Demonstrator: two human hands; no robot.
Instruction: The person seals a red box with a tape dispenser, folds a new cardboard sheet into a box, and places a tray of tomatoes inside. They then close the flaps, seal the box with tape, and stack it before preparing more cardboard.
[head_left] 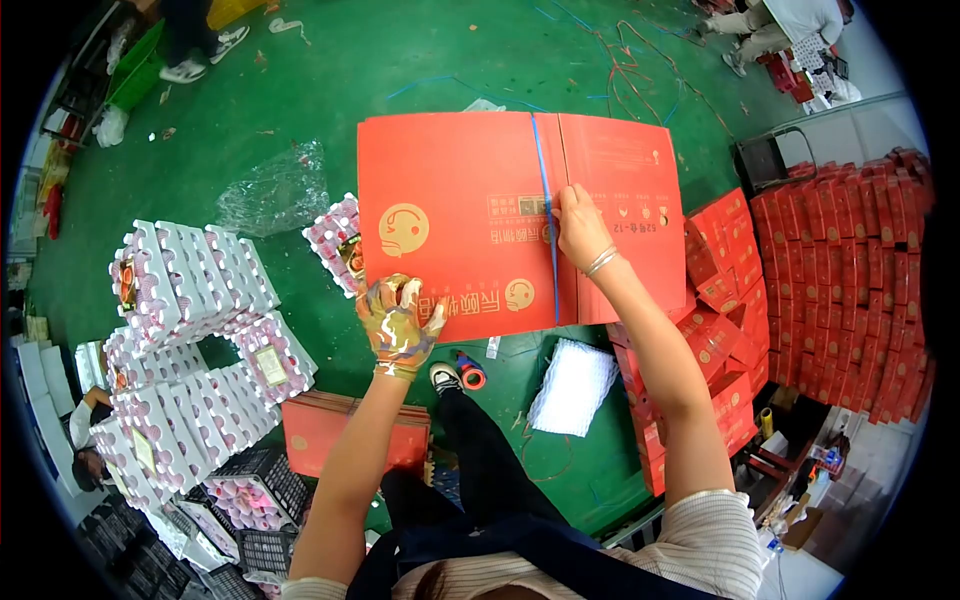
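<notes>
A bundle of flat red cardboard boxes (450, 200) with gold print is held up in front of me, tied round by a blue strap (540, 160). My left hand (398, 322), in a camouflage-patterned glove, is closed on the bundle's near left edge, its fingers partly hidden. My bare right hand (585, 230) wears a bracelet and is closed in a pinch at the strap, over the printed face. Below the left forearm lies another stack of flat red boxes (335, 440) on the floor.
White trays of fruit (190, 280) are stacked at left, above black crates (262, 490). Red boxes (840, 290) form a tall stack at right, with more red boxes (725, 340) beside it. Bubble wrap (572, 388) and a tape roll (472, 376) lie on the green floor. Other people stand far off.
</notes>
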